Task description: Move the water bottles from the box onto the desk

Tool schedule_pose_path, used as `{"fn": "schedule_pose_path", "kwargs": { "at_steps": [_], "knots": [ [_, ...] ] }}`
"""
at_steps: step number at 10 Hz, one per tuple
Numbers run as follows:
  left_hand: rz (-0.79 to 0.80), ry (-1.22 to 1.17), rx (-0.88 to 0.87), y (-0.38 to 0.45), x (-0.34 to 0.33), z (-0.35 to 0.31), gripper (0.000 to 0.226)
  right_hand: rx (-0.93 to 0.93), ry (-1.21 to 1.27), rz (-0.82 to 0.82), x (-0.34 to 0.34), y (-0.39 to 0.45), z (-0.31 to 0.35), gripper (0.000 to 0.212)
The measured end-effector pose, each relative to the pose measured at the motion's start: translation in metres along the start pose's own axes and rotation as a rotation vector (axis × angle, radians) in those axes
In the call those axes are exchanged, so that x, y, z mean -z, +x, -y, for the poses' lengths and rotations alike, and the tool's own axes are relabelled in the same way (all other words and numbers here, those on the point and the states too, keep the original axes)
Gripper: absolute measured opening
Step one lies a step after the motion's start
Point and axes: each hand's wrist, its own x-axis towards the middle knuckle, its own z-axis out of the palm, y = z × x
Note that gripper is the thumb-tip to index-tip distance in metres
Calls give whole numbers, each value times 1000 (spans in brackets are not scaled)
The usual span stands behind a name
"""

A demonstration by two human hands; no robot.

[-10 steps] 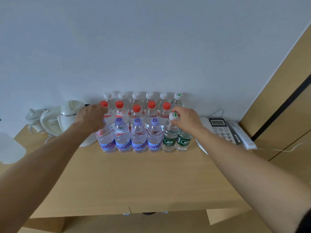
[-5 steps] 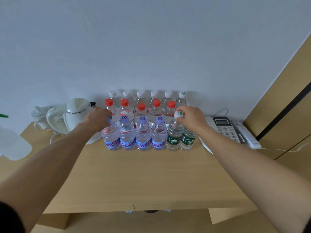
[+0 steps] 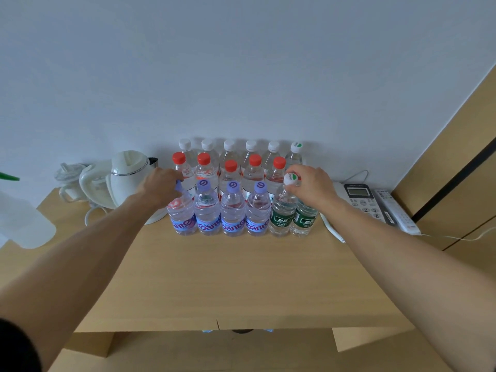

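Here, left hand [image 3: 161, 187] and right hand [image 3: 308, 189] each grip a front-row bottle's top.

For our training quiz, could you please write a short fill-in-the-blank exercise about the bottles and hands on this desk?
1. The middle row of bottles has caps coloured ____.
2. The left hand grips the neck of a bottle with a ____ cap.
3. The right hand holds a bottle whose label is ____.
4. Left of the bottles on the desk stands a white ____.

Missing words: red; purple; green; kettle
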Motion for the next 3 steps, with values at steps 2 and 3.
{"fn": "schedule_pose_path", "kwargs": {
  "at_steps": [2,3],
  "knots": [
    [-162,-127,43,-23,14,-5,41,15,44,-12,13,-8,11,40],
    [-197,-158,103,-32,32,-11,40,32,35,-40,20,-16,19,41]
  ]
}}
